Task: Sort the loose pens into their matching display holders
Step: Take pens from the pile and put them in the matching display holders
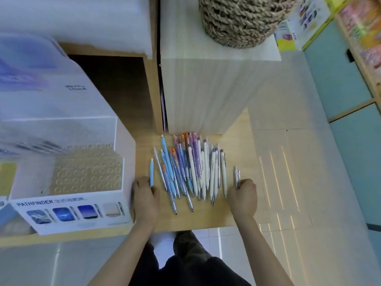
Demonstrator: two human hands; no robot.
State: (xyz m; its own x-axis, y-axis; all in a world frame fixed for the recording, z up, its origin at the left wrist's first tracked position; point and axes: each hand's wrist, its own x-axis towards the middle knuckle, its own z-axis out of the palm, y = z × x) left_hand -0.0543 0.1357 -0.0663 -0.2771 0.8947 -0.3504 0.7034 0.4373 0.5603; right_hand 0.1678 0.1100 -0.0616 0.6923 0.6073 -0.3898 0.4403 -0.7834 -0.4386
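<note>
Sorting looks barely begun: the pile (191,172) lies mid-frame on the table (233,141), and the holder (86,174) at lower left seems to show only empty holes. The left hand (145,195) pinches a blue pen (151,172) and the right hand (244,198) grips a clear pen (236,176) — each just beside the pile.

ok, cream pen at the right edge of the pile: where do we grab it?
Pinch the cream pen at mid-barrel, coming from above on its right. It lies flat at the outer edge of the pile, with bare table on that side and a crowded left.
</note>
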